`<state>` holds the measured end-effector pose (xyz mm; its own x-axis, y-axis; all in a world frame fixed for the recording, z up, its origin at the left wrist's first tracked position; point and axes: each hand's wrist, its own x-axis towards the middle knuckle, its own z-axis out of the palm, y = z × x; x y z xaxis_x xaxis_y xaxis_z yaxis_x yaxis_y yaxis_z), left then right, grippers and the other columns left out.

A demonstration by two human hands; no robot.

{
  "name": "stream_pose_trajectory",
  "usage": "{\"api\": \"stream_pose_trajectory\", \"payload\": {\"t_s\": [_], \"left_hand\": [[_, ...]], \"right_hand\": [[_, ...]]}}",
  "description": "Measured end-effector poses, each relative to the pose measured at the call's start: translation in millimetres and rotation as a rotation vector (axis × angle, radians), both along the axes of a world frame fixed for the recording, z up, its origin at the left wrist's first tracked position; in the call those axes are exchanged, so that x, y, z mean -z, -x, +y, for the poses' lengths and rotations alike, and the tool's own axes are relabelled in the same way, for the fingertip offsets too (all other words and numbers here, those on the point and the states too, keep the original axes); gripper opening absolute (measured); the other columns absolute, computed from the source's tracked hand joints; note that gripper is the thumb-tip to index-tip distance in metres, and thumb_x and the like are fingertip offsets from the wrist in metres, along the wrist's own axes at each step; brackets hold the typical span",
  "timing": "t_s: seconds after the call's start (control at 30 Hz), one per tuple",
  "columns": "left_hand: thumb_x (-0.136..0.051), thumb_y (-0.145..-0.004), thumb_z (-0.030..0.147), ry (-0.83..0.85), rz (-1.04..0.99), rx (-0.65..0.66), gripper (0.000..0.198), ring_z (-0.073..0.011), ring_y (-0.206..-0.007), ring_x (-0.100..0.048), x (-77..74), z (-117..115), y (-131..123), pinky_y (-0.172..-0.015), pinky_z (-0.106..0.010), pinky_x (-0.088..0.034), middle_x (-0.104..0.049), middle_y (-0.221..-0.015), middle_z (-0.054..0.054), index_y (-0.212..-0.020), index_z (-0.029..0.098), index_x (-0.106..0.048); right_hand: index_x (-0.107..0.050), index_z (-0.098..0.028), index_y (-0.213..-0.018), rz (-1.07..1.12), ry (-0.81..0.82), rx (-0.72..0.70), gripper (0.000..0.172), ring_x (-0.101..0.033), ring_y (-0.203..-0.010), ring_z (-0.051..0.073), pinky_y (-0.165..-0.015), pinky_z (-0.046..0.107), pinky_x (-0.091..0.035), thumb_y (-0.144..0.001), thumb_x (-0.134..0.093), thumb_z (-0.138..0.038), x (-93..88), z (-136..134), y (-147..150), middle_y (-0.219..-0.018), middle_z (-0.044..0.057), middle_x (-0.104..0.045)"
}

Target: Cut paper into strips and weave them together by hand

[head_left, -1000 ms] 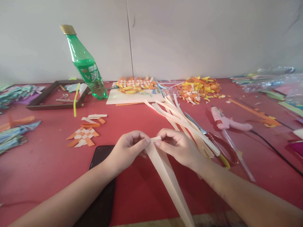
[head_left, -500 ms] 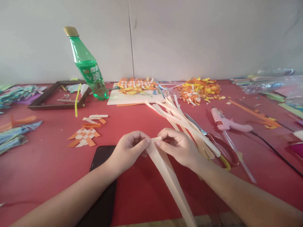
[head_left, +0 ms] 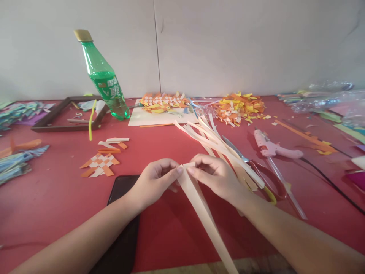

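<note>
A long cream paper strip (head_left: 205,215) is pinched near its upper end between my two hands and hangs toward the table's front edge. My left hand (head_left: 161,179) grips its left side between thumb and fingers. On the other side, my right hand (head_left: 212,173) pinches a short folded part of the strip. A bundle of loose cream paper strips (head_left: 225,146) lies just beyond my right hand, partly over a pair of scissors (head_left: 266,179) with red and yellow handles. Left of my hands rests a small woven orange and white paper piece (head_left: 100,164).
A black phone (head_left: 122,228) lies under my left forearm. At the right is a pink glue gun (head_left: 273,146) with its cord. Behind stand a green bottle (head_left: 110,87) and a dark frame (head_left: 51,128). Orange and yellow paper scraps (head_left: 239,108) are heaped near the wall.
The hands keep their pinch on the paper strip, and the fold at its top has shifted slightly. The whole view has moved a little.
</note>
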<state>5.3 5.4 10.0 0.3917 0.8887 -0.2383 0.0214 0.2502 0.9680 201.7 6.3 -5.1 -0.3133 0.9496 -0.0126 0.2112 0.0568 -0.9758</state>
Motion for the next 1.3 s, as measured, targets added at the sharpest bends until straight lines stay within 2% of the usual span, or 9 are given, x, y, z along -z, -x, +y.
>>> {"api": "stream_pose_trajectory", "payload": {"t_s": [0.4, 0.57, 0.63, 0.77, 0.87, 1.1, 1.3], "left_hand": [[-0.066, -0.087, 0.037, 0.047, -0.059, -0.082, 0.025, -0.0076, -0.062, -0.06, 5.0, 1, 1, -0.062, -0.019, -0.053, -0.063, -0.07, 0.002, -0.076, 0.015, -0.061], [-0.066, -0.086, 0.042, 0.056, -0.056, 0.067, 0.029, -0.0101, -0.07, -0.063, 2.0, 1, 2, -0.065, -0.021, -0.055, -0.066, -0.078, -0.002, -0.086, 0.013, -0.065], [-0.067, -0.086, 0.042, 0.04, -0.065, 0.088, 0.029, -0.0101, -0.069, -0.063, 1.2, 0, 2, -0.064, -0.02, -0.056, -0.066, -0.077, -0.002, -0.087, 0.012, -0.066], [-0.064, -0.088, 0.038, 0.0, -0.057, 0.014, 0.026, -0.0086, -0.065, -0.061, 3.0, 0, 2, -0.06, -0.019, -0.055, -0.064, -0.072, 0.0, -0.081, 0.013, -0.064], [-0.064, -0.089, 0.037, -0.011, -0.066, -0.016, 0.024, -0.0087, -0.065, -0.062, 4.7, 1, 2, -0.059, -0.018, -0.055, -0.064, -0.071, 0.001, -0.081, 0.014, -0.063], [-0.066, -0.088, 0.035, 0.028, -0.093, -0.064, 0.023, -0.0074, -0.063, -0.061, 5.4, 0, 2, -0.059, -0.017, -0.054, -0.063, -0.069, 0.002, -0.078, 0.014, -0.062], [-0.066, -0.088, 0.035, 0.027, -0.089, -0.087, 0.024, -0.0082, -0.063, -0.061, 8.0, 0, 3, -0.06, -0.018, -0.054, -0.064, -0.069, 0.001, -0.077, 0.015, -0.062]], "right_hand": [[-0.055, -0.02, -0.076, 0.059, -0.029, 0.019, 0.026, -0.051, -0.068, 0.013, -0.064, 0.028, -0.041, -0.089, -0.062, -0.041, 0.7, 1, 1, -0.074, -0.001, -0.053], [-0.059, -0.019, -0.076, 0.065, -0.009, 0.044, 0.023, -0.052, -0.065, 0.012, -0.061, 0.026, -0.042, -0.088, -0.063, -0.038, -4.1, 2, 2, -0.071, -0.002, -0.055], [-0.06, -0.019, -0.076, 0.092, 0.012, 0.051, 0.022, -0.054, -0.064, 0.011, -0.061, 0.025, -0.043, -0.088, -0.063, -0.037, -6.7, 1, 2, -0.07, -0.002, -0.057], [-0.064, -0.019, -0.082, 0.181, 0.091, -0.034, 0.02, -0.063, -0.072, 0.015, -0.068, 0.029, -0.05, -0.088, -0.063, -0.038, -7.5, 0, 2, -0.078, 0.002, -0.067], [-0.065, -0.019, -0.084, 0.159, 0.093, -0.05, 0.021, -0.066, -0.078, 0.019, -0.072, 0.032, -0.052, -0.088, -0.064, -0.04, -3.6, 0, 1, -0.081, 0.004, -0.069], [-0.064, -0.02, -0.081, 0.034, 0.001, 0.018, 0.025, -0.061, -0.07, 0.016, -0.063, 0.028, -0.048, -0.087, -0.064, -0.044, 2.1, 1, -1, -0.078, 0.002, -0.066], [-0.06, -0.019, -0.076, 0.022, -0.023, 0.037, 0.027, -0.055, -0.065, 0.012, -0.06, 0.025, -0.044, -0.088, -0.063, -0.044, -0.1, 1, 0, -0.071, -0.001, -0.058]]}}
